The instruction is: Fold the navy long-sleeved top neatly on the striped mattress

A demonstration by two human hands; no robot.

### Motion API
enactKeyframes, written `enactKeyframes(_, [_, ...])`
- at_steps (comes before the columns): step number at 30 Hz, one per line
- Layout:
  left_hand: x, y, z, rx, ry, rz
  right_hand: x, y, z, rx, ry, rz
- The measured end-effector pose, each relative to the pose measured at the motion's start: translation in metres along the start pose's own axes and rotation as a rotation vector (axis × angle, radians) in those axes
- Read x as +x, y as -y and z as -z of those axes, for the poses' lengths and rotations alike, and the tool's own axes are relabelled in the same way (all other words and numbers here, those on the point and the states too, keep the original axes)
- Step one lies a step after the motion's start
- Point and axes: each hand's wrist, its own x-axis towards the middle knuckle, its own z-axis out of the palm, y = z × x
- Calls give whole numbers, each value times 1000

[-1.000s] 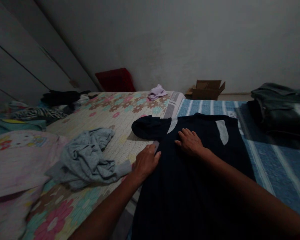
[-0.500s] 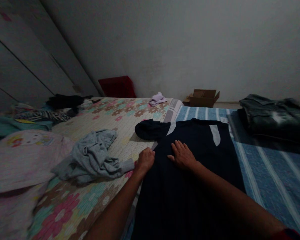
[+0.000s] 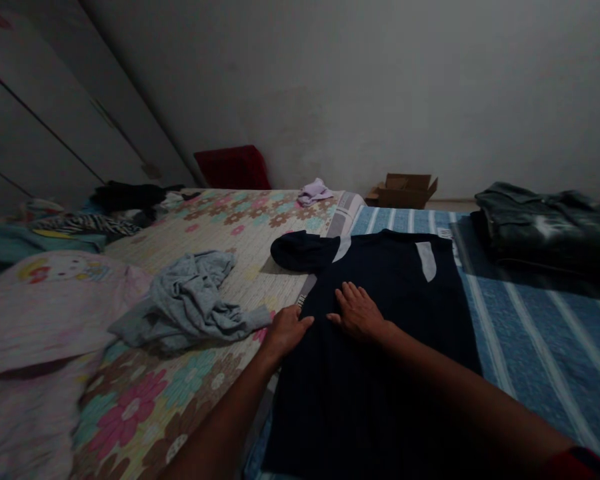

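Observation:
A navy shirt (image 3: pixel 380 400) with pale patches near its shoulders lies spread before me. Its sleeve (image 3: pixel 300 251) extends left at the far end, while the other side is folded in. My right hand (image 3: pixel 359 311) lies flat on the shirt's chest area, fingers stretched out and thumb apart. At the shirt's left edge is my left hand (image 3: pixel 286 331), thumb out over the fabric and apart from the fingers, which are partly hidden. Just left of that hand, a crumpled grey garment (image 3: pixel 193 303) reaches its cuff toward my wrist.
Floral bedding (image 3: pixel 130 413) covers the left side, a blue striped sheet (image 3: pixel 540 347) the right. Folded dark clothes (image 3: pixel 545 227) lie at right, a pink garment (image 3: pixel 55 313) at left. A lilac cloth (image 3: pixel 315 192), cardboard box (image 3: pixel 405 191) and red object (image 3: pixel 234 168) are farther back.
My left thumb has moved away from its fingers, opening a hand that was closed at the shirt's edge. My right hand stays flat on the shirt. The view has shifted slightly.

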Motion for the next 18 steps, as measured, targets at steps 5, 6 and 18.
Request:
enactKeyframes(5, [-9, 9, 5, 50, -13, -1, -6, 6, 1, -12, 7, -12])
enactKeyframes(6, [-10, 8, 7, 57, -16, -7, -6, 6, 2, -14, 13, -14])
enactKeyframes(18, [-8, -23, 24, 525, -59, -114, -9, 10, 6, 29, 15, 2])
